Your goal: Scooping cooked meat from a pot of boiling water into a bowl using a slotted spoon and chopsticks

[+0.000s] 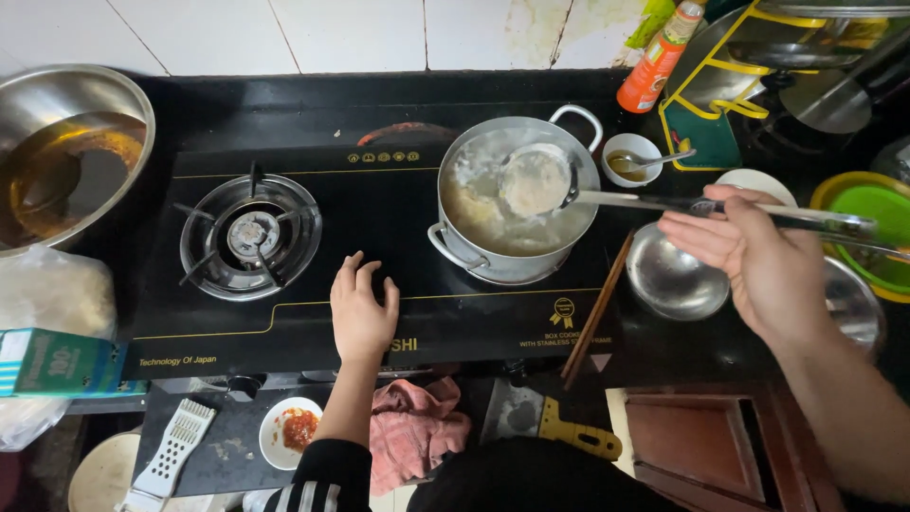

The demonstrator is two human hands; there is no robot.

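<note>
Over the steel pot (517,204), our right hand (758,261) grips the long metal ladle (536,180), handle running rightward; our left hand (363,308) rests open on the black stove (284,327).

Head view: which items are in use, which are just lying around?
In use: right hand, ladle, pot of broth, stove under left hand.
Lying about: chopsticks, empty steel bowl, pink cloth, grater, sauce bottle.

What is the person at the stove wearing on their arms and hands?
The left hand is bare, with no glove or ring in view; its arm ends in a dark sleeve with white stripes near the cuff. The right hand and forearm are bare as far as the picture shows, with no sleeve, watch or glove.
</note>
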